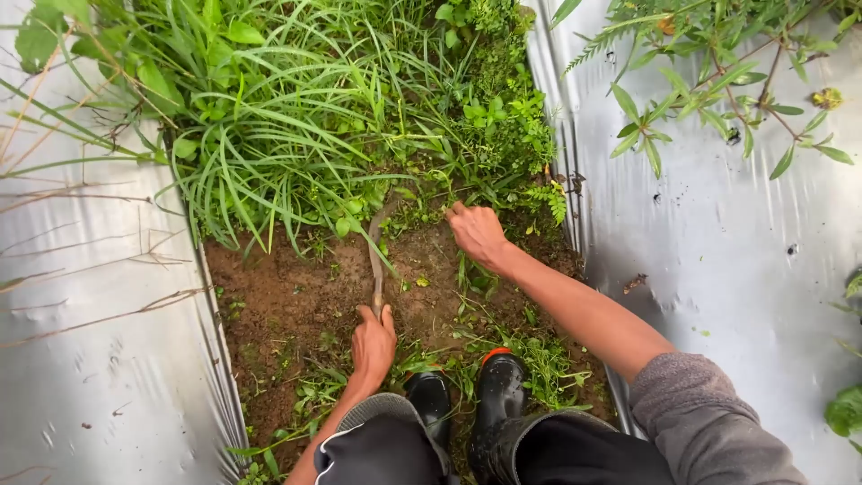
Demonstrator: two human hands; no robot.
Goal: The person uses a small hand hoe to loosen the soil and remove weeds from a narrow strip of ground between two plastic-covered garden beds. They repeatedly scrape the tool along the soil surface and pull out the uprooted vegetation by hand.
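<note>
Left grip clasps sickle; right grip clutches weeds beside silver mulch sheet's edge.

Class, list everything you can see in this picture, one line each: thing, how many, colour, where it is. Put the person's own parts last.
Sickle: one, brown handle and dull curved blade, middle of the furrow, blade tip in the grass.
Grass and weeds: dense clump, green, upper half of the furrow.
Bare soil: one patch, brown, lower furrow, with cut green scraps.
Plastic mulch sheets: two, silvery, left and right of the furrow.
Leafy stems: a few, green, over the right sheet, top.
Rubber boots: two, black, bottom centre.
Left hand: one, shut on the sickle handle.
Right hand: one, grey sleeve pushed up, fingers in the weeds.
</note>
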